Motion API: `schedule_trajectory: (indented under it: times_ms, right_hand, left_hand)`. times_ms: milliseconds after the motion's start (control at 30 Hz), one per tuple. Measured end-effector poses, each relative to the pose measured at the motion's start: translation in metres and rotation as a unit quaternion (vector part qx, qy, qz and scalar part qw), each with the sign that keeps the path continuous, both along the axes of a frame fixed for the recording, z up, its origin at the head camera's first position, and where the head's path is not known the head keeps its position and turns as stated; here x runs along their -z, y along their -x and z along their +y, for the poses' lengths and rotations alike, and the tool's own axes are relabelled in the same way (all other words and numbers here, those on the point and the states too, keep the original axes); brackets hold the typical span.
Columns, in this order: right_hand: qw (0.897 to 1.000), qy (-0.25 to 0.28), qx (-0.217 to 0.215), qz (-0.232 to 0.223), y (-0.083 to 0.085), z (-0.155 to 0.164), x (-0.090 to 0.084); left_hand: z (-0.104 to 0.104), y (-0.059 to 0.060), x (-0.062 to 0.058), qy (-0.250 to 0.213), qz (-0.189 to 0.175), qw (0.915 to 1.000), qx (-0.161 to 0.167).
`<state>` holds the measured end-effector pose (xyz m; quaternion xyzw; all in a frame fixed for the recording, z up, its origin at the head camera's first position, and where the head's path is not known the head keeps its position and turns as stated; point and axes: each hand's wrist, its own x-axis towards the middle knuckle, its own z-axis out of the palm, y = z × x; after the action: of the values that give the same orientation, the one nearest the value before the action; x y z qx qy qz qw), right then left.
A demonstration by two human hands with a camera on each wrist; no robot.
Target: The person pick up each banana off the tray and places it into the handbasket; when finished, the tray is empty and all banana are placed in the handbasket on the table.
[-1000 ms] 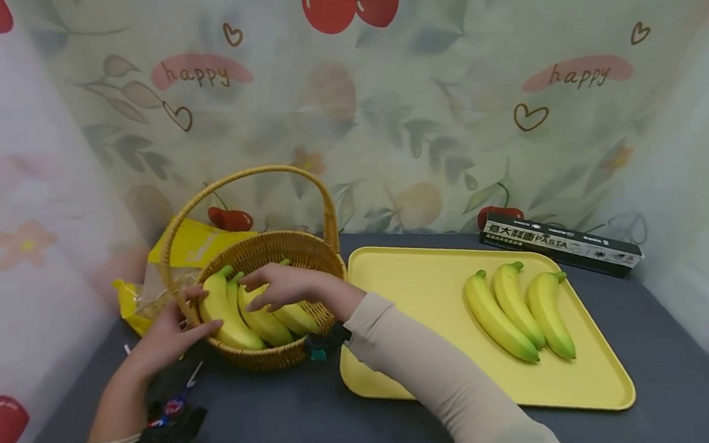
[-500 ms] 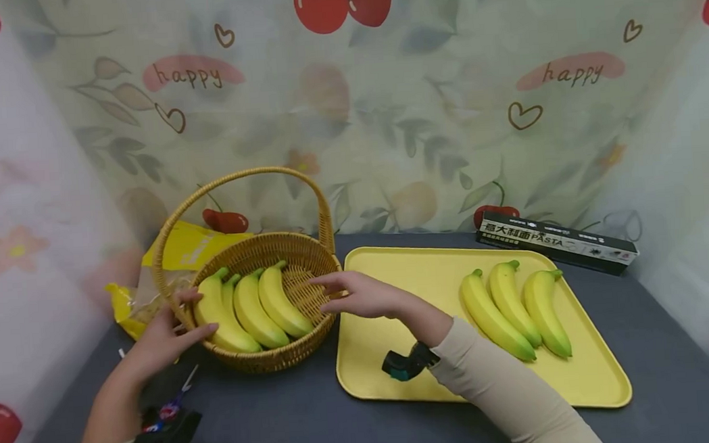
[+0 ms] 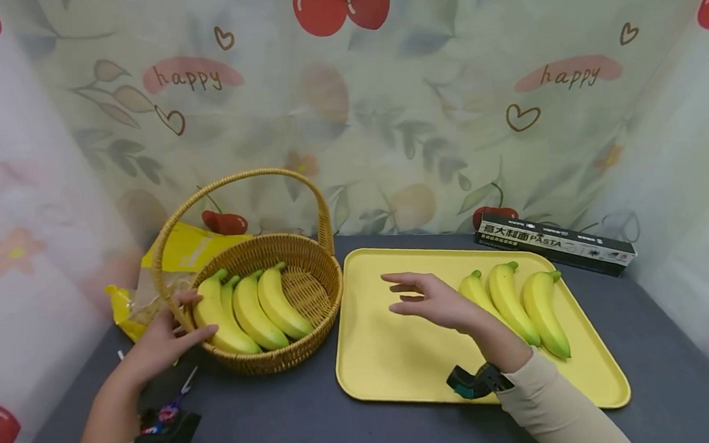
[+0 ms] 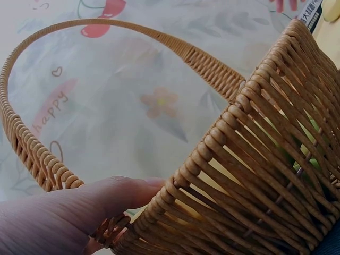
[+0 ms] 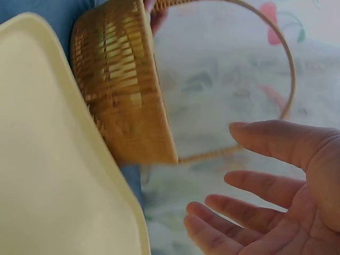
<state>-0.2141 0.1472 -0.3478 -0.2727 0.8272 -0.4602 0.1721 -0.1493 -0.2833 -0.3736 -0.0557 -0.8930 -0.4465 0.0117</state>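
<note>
Nearest, on the dark tabletop [image 3: 312, 420] in front and to the left of the wicker basket [image 3: 272, 362], a small wrapped item [image 3: 168, 414] with a pale stick lies partly hidden by a black wrist mount [image 3: 166, 437]. The left hand [image 3: 160, 338] grips the basket's left side at the foot of the handle, thumb over the rim; whether the thumb touches the fruit inside cannot be told. Right of the basket, the right hand [image 3: 435, 302] hangs above a yellow tray [image 3: 381, 362], its fingers loosely extended and apart. Four bananas [image 3: 257, 315] lie side by side within the basket, toward its left and front, stems pointing away. Three more bananas [image 3: 514, 306] rest on the tray, well apart from the basket. Beyond the basket to the left leans a yellow bag [image 3: 204, 246]; far to its right is a black PASTA box [image 3: 553, 242]. Behind the basket rises a printed backdrop [image 3: 411, 143] with cherries, leaves and "happy" lettering.
</note>
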Motion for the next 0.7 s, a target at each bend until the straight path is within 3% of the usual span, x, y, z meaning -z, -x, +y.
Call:
schedule_trajectory:
  times_ms: [467,700]
  right_hand:
    - [0.996,0.007,0.094,-0.005,-0.011,0.079,0.026]
    - [0.988,0.002,0.151,0.005,-0.017,0.106,0.03]
  left_hand:
    - [-0.002,0.001,0.001,-0.001,0.002,1.0,0.004]
    - [0.0,0.0,-0.001,-0.007,-0.005,0.9999,0.007]
